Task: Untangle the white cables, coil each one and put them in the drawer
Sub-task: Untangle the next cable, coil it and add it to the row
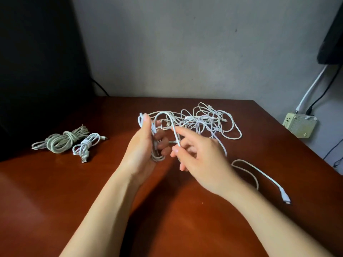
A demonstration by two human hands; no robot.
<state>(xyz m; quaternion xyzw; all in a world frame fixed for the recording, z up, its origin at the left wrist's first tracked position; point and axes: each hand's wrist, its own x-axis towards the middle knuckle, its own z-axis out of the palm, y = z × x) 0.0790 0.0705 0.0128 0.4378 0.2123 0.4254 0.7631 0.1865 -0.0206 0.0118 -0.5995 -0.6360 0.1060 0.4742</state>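
Head view: white cable (157, 157), partly coiled, loops clenched in left hand (139, 151) grip; right hand (202, 160) grip pinches its free strand. Tangled cables (209, 121) just behind, on tabletop (185, 210). Greyish coiled bundle (61, 140) and small white coiled bundle (86, 145) lie well left.

We are looking at a home desk corner: a reddish-brown wooden tabletop (185, 223) is sitting against a bare grey wall (185, 43), a beige USB power adapter (299, 126) (cords (311, 87) trailing upward) beside it.

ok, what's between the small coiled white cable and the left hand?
Only bare reddish-brown wooden tabletop, from the small coiled white cable to the left hand; the head view shows it.
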